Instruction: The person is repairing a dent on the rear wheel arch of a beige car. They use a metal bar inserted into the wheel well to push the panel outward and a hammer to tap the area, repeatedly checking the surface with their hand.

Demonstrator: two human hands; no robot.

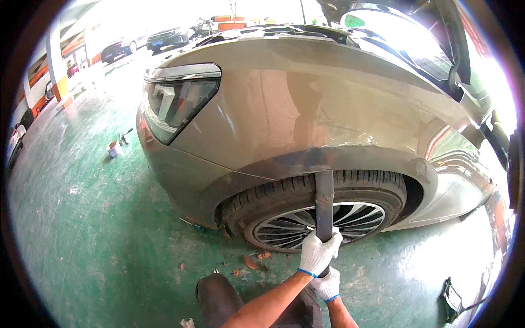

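Observation:
Both of my hands wear white knit gloves with blue cuffs and are closed around a long, flat, dark metal bar. My left hand grips it higher up. Just below, my right hand wraps its lower end. The bar stands nearly upright in front of the tire and the multi-spoke wheel rim. Its top end meets the lower edge of the dark wheel arch trim; whether it is hooked behind that edge is hidden. Above the arch, the brown-grey fender shows scuffed, chipped paint.
The car's headlight is at the left, and its hood stands raised. On the green floor are a small white can, a tool beside it, dry leaves and a black object at right. Other cars are parked behind.

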